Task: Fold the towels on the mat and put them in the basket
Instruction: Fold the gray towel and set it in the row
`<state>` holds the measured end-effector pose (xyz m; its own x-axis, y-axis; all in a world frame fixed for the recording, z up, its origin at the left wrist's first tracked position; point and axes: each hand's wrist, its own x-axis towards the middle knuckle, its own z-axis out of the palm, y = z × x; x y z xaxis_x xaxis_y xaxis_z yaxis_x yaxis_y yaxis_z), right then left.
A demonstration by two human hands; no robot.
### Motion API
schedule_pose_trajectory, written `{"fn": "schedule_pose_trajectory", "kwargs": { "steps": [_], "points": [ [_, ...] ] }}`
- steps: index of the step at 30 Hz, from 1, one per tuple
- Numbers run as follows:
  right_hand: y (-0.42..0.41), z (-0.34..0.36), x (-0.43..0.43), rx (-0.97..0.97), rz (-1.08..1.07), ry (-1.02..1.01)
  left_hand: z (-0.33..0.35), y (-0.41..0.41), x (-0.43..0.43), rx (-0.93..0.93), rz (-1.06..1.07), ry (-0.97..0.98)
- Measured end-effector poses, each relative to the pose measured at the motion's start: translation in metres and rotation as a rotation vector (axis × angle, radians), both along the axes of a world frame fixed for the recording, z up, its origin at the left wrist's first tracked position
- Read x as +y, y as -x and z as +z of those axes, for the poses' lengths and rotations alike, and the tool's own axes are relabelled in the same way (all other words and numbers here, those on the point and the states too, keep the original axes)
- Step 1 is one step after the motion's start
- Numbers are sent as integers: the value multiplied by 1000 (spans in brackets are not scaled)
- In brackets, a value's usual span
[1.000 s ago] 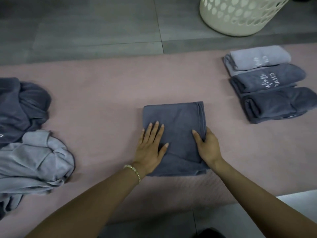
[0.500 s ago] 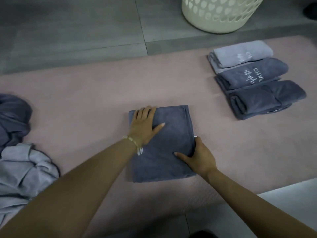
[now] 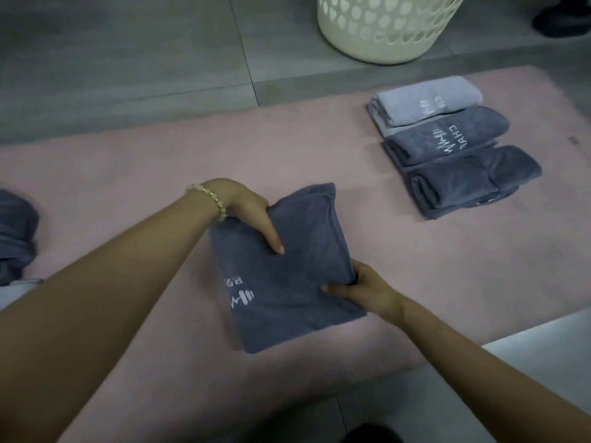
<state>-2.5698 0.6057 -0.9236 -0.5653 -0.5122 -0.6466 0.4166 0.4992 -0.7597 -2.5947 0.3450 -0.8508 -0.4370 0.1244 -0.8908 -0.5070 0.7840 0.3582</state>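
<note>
A folded dark grey towel with a white logo lies in the middle of the pink mat. My left hand grips its far left corner, thumb on top and fingers tucked under the fabric. My right hand pinches the towel's right edge, thumb on top. Three folded towels sit in a row at the right: a light grey one, a mid grey one and a dark grey one. The cream perforated basket stands on the floor beyond the mat.
Unfolded towels lie bunched at the mat's left edge, mostly cut off. Grey floor tiles surround the mat. A dark shoe-like shape sits at the top right. A pale surface lies at the near right.
My left hand went from lying flat on the towel to gripping its far left corner. My right hand now pinches the right edge. The towel's white logo now shows.
</note>
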Motion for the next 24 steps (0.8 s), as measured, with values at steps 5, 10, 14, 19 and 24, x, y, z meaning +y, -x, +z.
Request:
{"fn": "schedule_pose_trajectory", "kwargs": {
  "steps": [5,10,14,19,24],
  "points": [
    [20,19,-8,-201,-89,158,48,-42,-11,54,370,-360],
    [5,28,-37,-495,-324,354,69,-92,-12,413,817,-623],
    [-1,41,-67,-247,-338,371,59,-112,-39,624,1065,-536],
    [-2,32,-86,248,-346,242,-5,-141,-68,704,1249,-399],
    [-33,-21,-73,520,-341,-153,-72,-178,-53,879,1149,91]
  ]
}}
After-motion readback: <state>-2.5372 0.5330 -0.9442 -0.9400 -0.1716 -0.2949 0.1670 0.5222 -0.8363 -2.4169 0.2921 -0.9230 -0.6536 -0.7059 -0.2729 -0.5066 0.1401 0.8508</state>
